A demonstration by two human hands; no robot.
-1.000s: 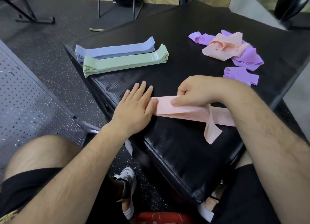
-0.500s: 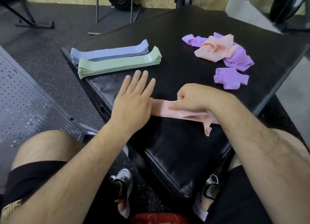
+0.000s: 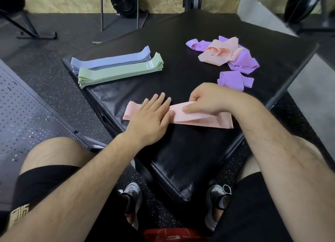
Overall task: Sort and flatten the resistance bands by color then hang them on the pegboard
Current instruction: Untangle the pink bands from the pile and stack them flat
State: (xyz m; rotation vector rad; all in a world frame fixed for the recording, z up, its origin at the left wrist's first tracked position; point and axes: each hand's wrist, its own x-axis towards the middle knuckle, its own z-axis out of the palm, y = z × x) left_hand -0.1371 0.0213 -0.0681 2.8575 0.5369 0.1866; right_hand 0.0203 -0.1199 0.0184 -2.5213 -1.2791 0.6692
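A pink resistance band (image 3: 203,120) lies stretched out on the black mat (image 3: 181,160) in front of me. My left hand (image 3: 150,118) presses flat on its left part with straight fingers; the band's left end (image 3: 131,110) pokes out beyond it. My right hand (image 3: 204,101) pinches the band's middle, thumb on top and fingers curled over its far edge. Flat stacks of blue bands (image 3: 110,60) and green bands (image 3: 119,72) lie side by side at the mat's left. A crumpled heap of pink and purple bands (image 3: 224,55) sits far right, with one loose purple band (image 3: 233,79) nearer.
The grey pegboard (image 3: 21,111) lies slanted on the floor at my left, beside my left knee. Gym equipment stands at the back along the wall. My shoes rest on the speckled floor under the mat's near corner.
The pink band's twisted hanging tail now lies flat and straight to the right. My left hand has slid along the band, so its left end shows. The right hand keeps its hold.
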